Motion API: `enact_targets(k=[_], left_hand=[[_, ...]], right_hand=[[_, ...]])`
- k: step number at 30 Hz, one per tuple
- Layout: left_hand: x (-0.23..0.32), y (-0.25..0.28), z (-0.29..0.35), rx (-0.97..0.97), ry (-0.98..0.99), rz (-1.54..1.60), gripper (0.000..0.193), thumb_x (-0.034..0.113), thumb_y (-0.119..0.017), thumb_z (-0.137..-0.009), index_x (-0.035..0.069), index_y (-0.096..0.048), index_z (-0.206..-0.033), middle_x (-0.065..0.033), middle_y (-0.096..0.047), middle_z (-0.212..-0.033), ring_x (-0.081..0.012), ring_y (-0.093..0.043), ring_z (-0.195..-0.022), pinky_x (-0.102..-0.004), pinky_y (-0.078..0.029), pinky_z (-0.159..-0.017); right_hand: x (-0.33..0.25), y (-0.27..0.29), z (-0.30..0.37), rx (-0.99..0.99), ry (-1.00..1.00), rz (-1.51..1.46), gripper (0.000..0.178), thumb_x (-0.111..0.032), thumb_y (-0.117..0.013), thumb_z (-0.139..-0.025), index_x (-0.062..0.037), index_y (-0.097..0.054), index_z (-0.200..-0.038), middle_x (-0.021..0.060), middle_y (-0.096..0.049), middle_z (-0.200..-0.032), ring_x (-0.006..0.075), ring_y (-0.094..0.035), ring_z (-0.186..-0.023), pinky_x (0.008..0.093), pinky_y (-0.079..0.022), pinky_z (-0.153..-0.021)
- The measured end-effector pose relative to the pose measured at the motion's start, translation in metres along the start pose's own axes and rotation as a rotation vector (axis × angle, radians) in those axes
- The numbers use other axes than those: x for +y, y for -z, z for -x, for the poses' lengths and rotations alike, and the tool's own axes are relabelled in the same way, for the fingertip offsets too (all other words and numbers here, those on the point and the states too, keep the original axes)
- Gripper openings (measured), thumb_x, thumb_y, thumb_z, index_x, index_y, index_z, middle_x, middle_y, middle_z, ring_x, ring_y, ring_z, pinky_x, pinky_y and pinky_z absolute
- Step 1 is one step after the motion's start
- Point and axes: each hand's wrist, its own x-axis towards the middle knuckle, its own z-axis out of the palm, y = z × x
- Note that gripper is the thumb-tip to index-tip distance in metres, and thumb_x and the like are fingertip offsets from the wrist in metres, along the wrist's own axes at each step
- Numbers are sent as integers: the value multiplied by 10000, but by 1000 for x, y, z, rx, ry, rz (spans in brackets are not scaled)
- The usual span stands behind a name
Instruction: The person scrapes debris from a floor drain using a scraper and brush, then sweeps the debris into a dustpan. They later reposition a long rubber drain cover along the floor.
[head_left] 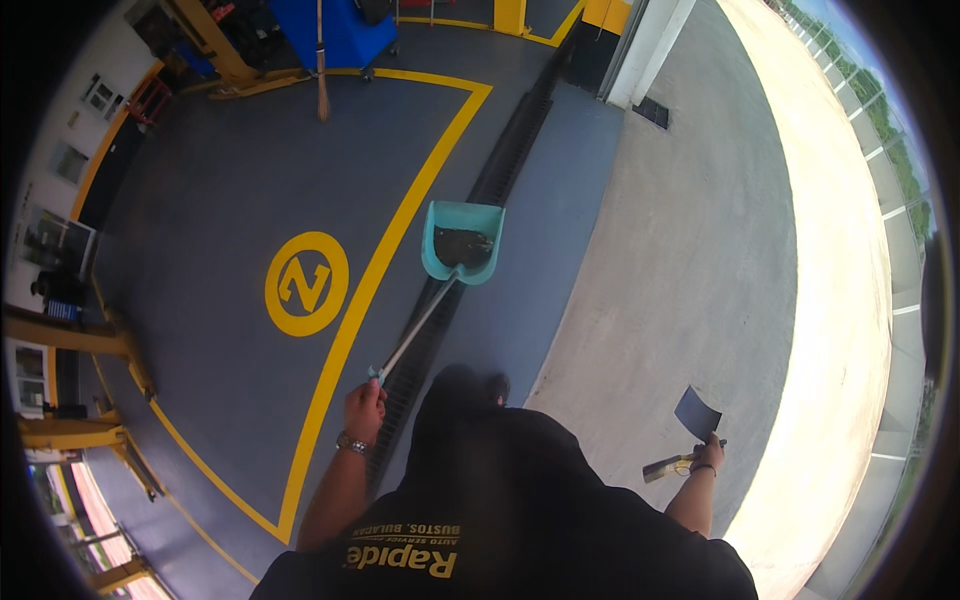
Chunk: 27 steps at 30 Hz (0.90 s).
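Note:
My left hand (365,412) is closed round the grip end of a long-handled teal dustpan (468,214), held out ahead over the floor grate. Dark dirt (462,246) lies in the pan. Out to the right, my right hand (708,455) is closed on a short tool (668,467) with a yellowish part and a dark end; its exact kind is unclear. A dark, flat, slightly curved square piece (697,412) juts from the same hand, and I cannot tell whether it belongs to that tool.
A long drain grate (515,150) runs beside a yellow floor line (390,240). Far off stand a broom (321,70), a blue wheeled cabinet (335,35) and a white pillar (650,50). Yellow lift arms (75,432) are at the left. Concrete paving (690,230) spreads to the right.

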Motion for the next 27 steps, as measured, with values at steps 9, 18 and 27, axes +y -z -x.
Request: enact_targets(k=[9,18,27], left_hand=[[115,-98,-236,-173,-110,-165,406,343,-543,-993,33,-588,-735,13,-487,-542,-80,-468,-479,-259,-358,-462],[281,-310,-472,-459,-143,-390,430,373,-543,-996,29,-595,-744,16,-479,-531,-83,-464,-467,-258,-365,-459],[407,-623,-548,-554,-20,-306,420,359,-544,-1001,28,-576,-744,27,-449,-534,-60,-403,-435,-233,-310,-421]], right_hand=[[-144,-260,-36,-135,117,-172,116,-159,-661,-906,-109,-557,-905,-35,-437,-627,92,-419,-441,291,-400,-444],[-144,-316,-49,166,-73,-114,147,-185,-690,-883,-97,-577,-914,-16,-470,-693,121,-459,-471,306,-433,-459],[-172,-291,-203,470,-255,-266,163,-173,-685,-871,-81,-551,-879,15,-495,-691,140,-463,-459,310,-417,-441]])
